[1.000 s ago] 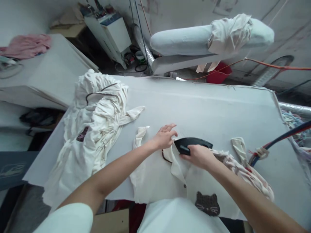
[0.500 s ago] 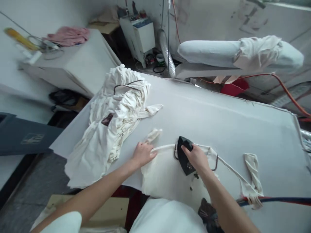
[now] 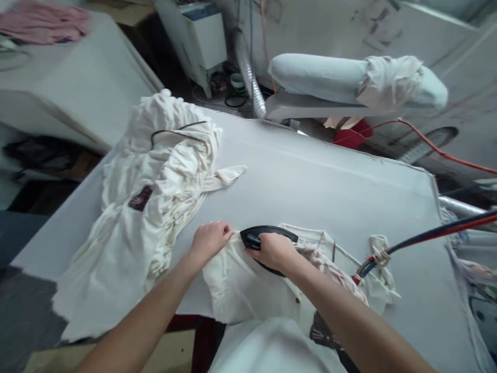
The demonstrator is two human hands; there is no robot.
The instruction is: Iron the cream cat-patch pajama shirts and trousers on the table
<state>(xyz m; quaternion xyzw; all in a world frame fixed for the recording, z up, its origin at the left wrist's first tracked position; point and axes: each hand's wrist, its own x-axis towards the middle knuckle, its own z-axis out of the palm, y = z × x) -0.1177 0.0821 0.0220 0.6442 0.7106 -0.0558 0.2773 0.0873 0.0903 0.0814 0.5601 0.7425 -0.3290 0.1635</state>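
- A wide ironing table [image 3: 330, 181] padded in pale grey cloth fills the middle of the room.
- Behind it, a padded sleeve board [image 3: 322, 77] stands on a raised arm, with a cream cloth [image 3: 392, 77] draped over its far end.
- A second pale table [image 3: 58, 98] stands at the left, with a pink garment [image 3: 42, 23] lying on its far corner.
- A white boxy machine [image 3: 198, 36] stands against the scuffed, whitish back wall [image 3: 349, 26]; a ribbed silver hose [image 3: 248, 72] runs down beside it.
- An orange cable [image 3: 438, 150] trails across at the right.
- The floor [image 3: 23, 321] at the lower left is dark grey.
- The light is soft and even.
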